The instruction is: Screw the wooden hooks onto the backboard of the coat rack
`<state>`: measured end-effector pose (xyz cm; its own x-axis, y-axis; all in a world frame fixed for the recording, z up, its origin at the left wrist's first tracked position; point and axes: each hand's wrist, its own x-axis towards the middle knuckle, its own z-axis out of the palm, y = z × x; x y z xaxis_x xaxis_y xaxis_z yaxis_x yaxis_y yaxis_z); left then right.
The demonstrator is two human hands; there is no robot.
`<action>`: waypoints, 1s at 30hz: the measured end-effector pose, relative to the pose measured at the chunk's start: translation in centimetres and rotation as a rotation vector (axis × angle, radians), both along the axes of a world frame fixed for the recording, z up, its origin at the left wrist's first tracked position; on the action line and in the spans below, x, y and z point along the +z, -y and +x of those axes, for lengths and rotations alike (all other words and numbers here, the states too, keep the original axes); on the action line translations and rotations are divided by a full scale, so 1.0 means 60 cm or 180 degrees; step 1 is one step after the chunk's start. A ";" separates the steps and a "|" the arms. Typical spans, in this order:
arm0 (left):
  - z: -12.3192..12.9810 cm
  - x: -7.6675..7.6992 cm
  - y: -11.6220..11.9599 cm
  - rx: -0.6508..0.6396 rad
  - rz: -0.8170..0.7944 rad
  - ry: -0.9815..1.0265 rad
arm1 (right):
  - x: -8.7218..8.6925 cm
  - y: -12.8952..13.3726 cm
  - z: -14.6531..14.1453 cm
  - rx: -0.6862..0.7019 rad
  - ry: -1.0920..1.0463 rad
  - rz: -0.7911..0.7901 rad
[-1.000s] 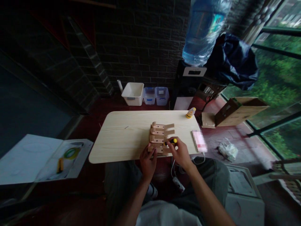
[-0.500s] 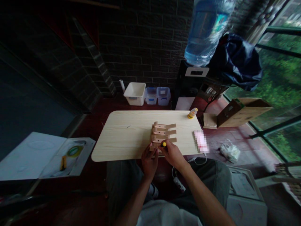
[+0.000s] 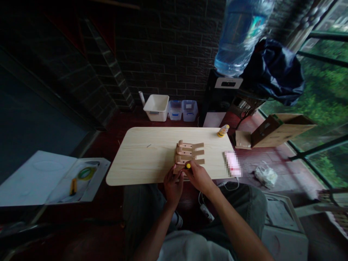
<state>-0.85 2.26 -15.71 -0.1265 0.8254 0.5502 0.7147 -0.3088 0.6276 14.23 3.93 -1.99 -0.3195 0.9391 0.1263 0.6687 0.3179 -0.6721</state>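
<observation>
A wooden assembly (image 3: 185,152) with several parallel slats jutting to the right lies near the front edge of the light wooden table (image 3: 146,159). My left hand (image 3: 173,186) grips its near left corner, fingers bent against the wood. Closed around a screwdriver (image 3: 188,166), my right hand (image 3: 199,177) is over the near end of the assembly. Only the yellow end of the handle shows clearly; the fingers hide the tip and the spot it meets.
A small yellow-capped bottle (image 3: 223,131) stands at the table's far right corner, and a pink blurred item (image 3: 232,164) lies at its right edge. Plastic bins (image 3: 156,108) sit behind. Left of the table is an open white case (image 3: 89,195); a cardboard box (image 3: 277,130) is at right.
The yellow handle end and right fingers have shifted very slightly. Both hands keep their grip, and the wooden assembly stays in place.
</observation>
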 end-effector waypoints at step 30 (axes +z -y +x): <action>-0.001 0.002 -0.001 -0.0077 -0.0002 0.0071 | 0.051 -0.023 -0.001 0.0621 0.0854 -0.0130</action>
<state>-0.91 2.35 -15.59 -0.1187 0.8287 0.5470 0.6927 -0.3255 0.6435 14.19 5.29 1.10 -0.5105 0.8596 -0.0232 0.7529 0.4337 -0.4951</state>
